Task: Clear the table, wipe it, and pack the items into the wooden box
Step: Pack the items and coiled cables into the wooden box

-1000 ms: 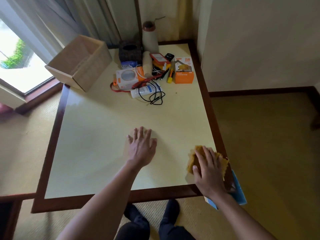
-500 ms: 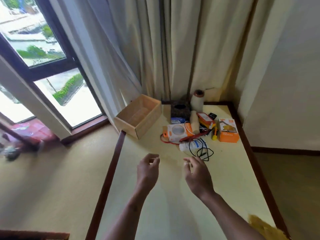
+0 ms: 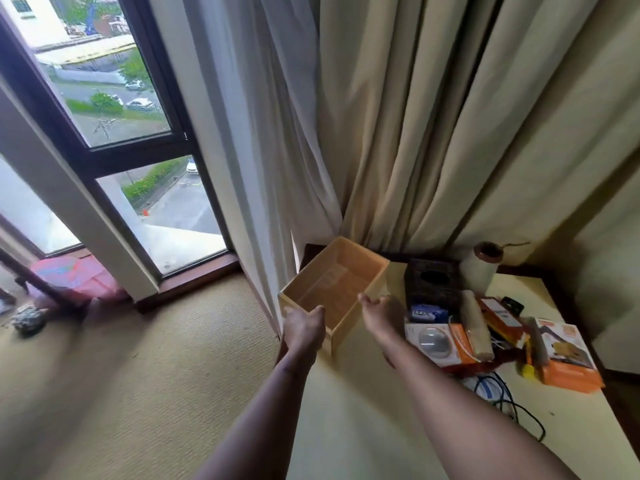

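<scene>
The empty wooden box (image 3: 329,285) sits at the table's (image 3: 363,427) far left corner, overhanging the edge. My left hand (image 3: 304,329) is at its near left corner and my right hand (image 3: 381,317) at its right wall; both have fingers spread and hold nothing. Whether they touch the wood I cannot tell. To the right lie a white-and-orange carton (image 3: 436,344), an orange carton (image 3: 568,358), a beige roll (image 3: 474,327), a blue pack (image 3: 427,315), a red strap (image 3: 478,365) and a black cable (image 3: 512,403). The wiping cloth is out of view.
A dark tissue box (image 3: 433,282) and a white bottle with a brown top (image 3: 479,271) stand at the table's back edge. Curtains (image 3: 398,150) hang right behind the box. Carpet (image 3: 138,375) and a window (image 3: 114,109) are to the left, a wall to the right.
My view swung up and left from the table's near edge. My right hand left the yellow cloth, and both hands travelled forward across the table to the wooden box.
</scene>
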Tool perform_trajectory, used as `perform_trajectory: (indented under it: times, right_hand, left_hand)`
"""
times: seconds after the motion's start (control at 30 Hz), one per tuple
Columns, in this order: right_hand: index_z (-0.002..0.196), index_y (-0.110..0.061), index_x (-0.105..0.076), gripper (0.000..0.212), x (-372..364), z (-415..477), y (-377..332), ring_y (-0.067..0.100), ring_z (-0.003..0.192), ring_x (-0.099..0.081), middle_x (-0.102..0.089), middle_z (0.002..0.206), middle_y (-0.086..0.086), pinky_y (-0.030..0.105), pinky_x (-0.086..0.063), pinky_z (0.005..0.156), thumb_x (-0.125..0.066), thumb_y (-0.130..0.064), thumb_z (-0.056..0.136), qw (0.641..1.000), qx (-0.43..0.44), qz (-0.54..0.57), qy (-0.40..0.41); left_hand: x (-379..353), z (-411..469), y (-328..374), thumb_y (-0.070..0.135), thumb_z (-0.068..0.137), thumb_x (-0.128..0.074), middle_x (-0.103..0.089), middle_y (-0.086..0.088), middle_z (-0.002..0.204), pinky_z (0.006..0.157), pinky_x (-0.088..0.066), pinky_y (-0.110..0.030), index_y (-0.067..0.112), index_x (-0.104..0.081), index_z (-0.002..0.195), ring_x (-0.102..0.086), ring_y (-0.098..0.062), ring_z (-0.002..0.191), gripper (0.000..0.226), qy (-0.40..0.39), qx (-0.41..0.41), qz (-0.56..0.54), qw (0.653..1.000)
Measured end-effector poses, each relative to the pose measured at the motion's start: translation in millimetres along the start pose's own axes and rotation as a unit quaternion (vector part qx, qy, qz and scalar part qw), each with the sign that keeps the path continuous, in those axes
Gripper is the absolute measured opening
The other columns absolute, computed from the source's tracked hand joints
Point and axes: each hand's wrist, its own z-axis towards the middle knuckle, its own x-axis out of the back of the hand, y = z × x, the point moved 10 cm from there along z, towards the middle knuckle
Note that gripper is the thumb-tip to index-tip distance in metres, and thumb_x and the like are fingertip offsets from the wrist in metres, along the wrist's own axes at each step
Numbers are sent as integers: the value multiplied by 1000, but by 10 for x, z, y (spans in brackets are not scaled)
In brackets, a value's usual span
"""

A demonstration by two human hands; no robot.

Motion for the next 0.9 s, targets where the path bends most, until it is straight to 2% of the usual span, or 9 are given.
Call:
perform_trajectory:
  times: [0.07,0.1,0.23,0.37,0.5,0.6,0.73,0.83,0.9]
  right_hand:
    - [98,-4,-73,66,-240,251,94,35,83,-73,-74,96,16,42,-62,65,-65,-67,81,1000,-26,-8,-10]
    - [95,-4,-73,65,-317,327,137,34,79,-74,-74,92,16,45,-64,64,-66,-66,78,999,-30,-12,-14]
    - [83,-2,-75,36,-469,330,134,27,54,-73,-76,79,16,39,-60,44,-72,-37,82,998,-43,2,-39]
    - [73,-2,-74,29,-344,89,1,20,44,-69,-73,64,12,30,-56,41,-72,-27,89,998,-34,23,-49]
    - [71,-8,-73,25,-54,-414,-69,22,48,-70,-71,57,6,42,-62,50,-72,-28,86,996,11,53,-66]
    - [102,-12,-69,31,333,-806,8,17,53,-70,-72,69,0,32,-58,48,-75,-38,88,995,34,79,-49]
    - [136,-23,-51,48,1042,-1158,241,4,82,-62,-62,113,-3,22,-45,62,-66,-43,95,994,63,90,8]
    - [147,-29,-43,55,1612,-1396,599,18,113,-59,-56,135,-1,33,-52,82,-59,-49,98,994,75,76,28]
    - [138,-32,-53,46,1905,-1575,856,18,117,-59,-59,131,-5,39,-52,90,-57,-52,98,995,86,54,10]
  left_hand:
    - [-59,194,-93,38,90,-69,-57,-9,92,70,-65,-49,11,-37,111,-65,-31,75,47,-5,41,8,999]
    - [-88,256,-135,39,90,-68,-61,-12,99,71,-65,-49,10,-38,113,-67,-34,80,48,-6,50,21,999]
    - [-192,511,-304,31,88,-61,-64,-19,115,83,-62,-50,12,-36,114,-69,-40,95,41,-11,50,65,997]
    - [-75,318,-145,29,91,-55,-65,-16,111,88,-59,-50,9,-40,112,-68,-39,97,33,0,-20,87,996]
    - [220,-107,-84,29,90,-56,-67,-11,98,78,-59,-46,9,-48,112,-65,-28,83,31,24,-73,65,995]
    - [399,-453,-197,26,92,-59,-67,-6,87,68,-60,-48,17,-51,100,-68,-27,73,14,15,-81,50,995]
    - [613,-983,-373,33,89,-58,-70,-2,93,67,-61,-56,27,-55,94,-71,-29,79,8,-28,-108,37,993]
    - [702,-1502,-442,41,82,-52,-73,0,97,68,-62,-55,29,-63,107,-72,-25,82,30,-67,-129,56,988]
    - [666,-1844,-500,37,85,-54,-74,0,93,67,-61,-53,26,-65,107,-72,-23,79,27,-93,-137,76,983]
